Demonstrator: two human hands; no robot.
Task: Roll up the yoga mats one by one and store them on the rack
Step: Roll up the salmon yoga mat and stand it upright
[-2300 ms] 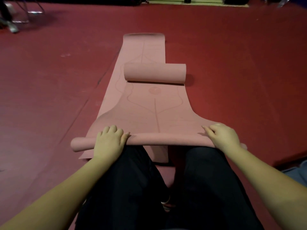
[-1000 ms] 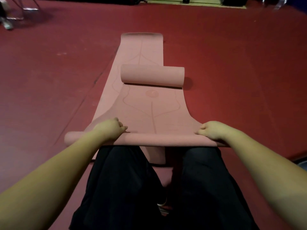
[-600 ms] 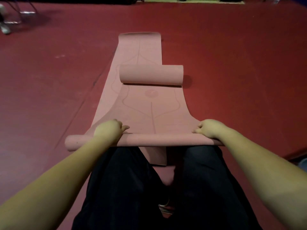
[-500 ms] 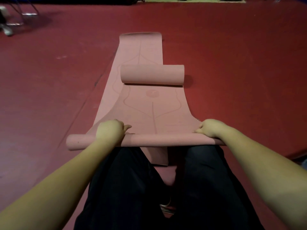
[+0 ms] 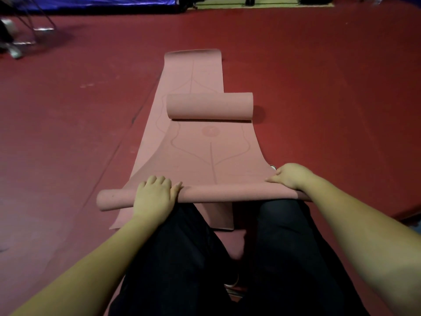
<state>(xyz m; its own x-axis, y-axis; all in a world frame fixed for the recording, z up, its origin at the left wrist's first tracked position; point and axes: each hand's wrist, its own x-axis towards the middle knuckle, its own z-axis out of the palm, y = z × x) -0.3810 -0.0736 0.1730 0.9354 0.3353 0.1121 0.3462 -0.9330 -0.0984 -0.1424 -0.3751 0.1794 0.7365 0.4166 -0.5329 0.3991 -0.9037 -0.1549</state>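
Your left hand (image 5: pixel 154 195) and right hand (image 5: pixel 289 175) both curled over the partly rolled pink rubber yoga mat (image 5: pixel 200 156) at 6 o'clock, second rolled pink mat (image 5: pixel 209 106) lying across it at 12 o'clock, red floor (image 5: pixel 330 99) beneath.

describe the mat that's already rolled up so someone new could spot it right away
On the red floor a long pink mat stretches away from the person. The rolled mat lies across its middle, untouched, fatter and shorter than the thin roll under the hands.

Dark red floor (image 5: pixel 330 92) fills the dim room (metal legs (image 5: pixel 34 28) far left, blue sheet (image 5: pixel 91 2) behind).
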